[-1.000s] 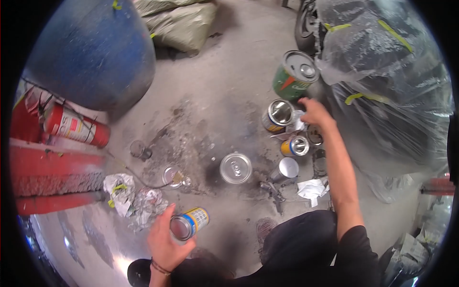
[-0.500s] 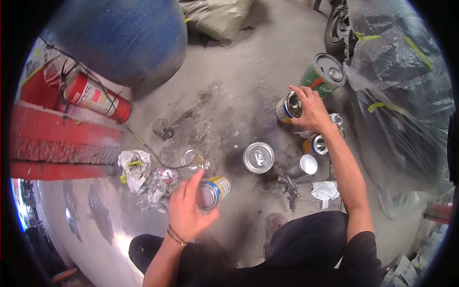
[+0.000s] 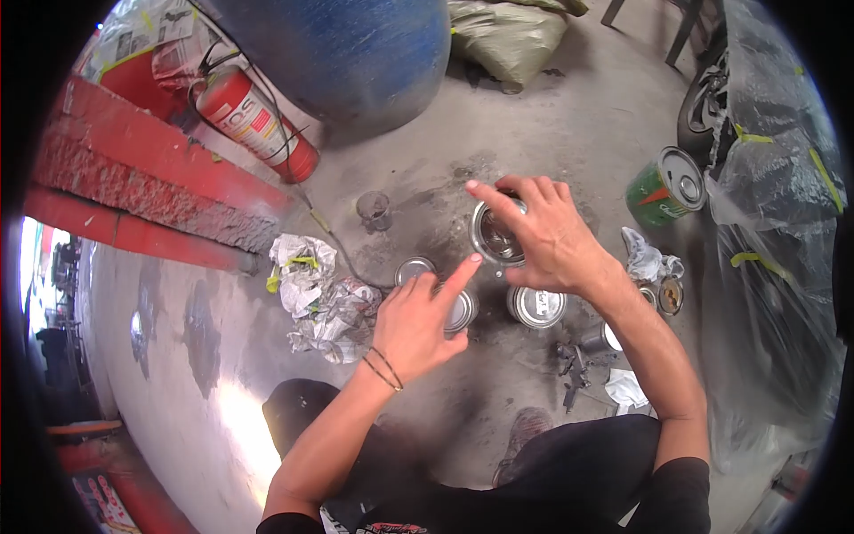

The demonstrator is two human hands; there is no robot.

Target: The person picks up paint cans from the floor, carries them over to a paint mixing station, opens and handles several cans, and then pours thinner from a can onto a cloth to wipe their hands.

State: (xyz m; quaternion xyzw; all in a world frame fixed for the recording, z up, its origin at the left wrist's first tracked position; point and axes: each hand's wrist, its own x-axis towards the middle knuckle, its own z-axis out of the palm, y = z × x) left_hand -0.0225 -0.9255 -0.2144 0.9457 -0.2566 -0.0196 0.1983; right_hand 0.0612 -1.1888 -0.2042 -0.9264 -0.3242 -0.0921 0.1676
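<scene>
My right hand (image 3: 560, 240) holds an open metal can (image 3: 495, 236) by its rim, thumb and fingers on opposite sides, and its shiny inside shows. Close by on the left, my left hand (image 3: 414, 334) has its index finger and thumb around a smaller can (image 3: 461, 310), partly hidden by the fingers. The left index fingertip points toward the open can. Behind the left hand lies a round clear or metallic lid-like piece (image 3: 415, 270). A closed silver can (image 3: 539, 306) stands just below my right hand.
A green can (image 3: 665, 189) stands at the right near plastic sheeting (image 3: 774, 311). Crumpled paper (image 3: 334, 311) lies left, with a fire extinguisher (image 3: 258, 125) and blue drum (image 3: 356, 53) beyond. A small dark cup (image 3: 374, 210), white-topped container (image 3: 601, 338) and spray gun (image 3: 574, 369) are nearby.
My right hand has carried the open can leftward, away from the green can. My left hand and its can have moved a little forward, so the hands are now close together. The view has shifted.
</scene>
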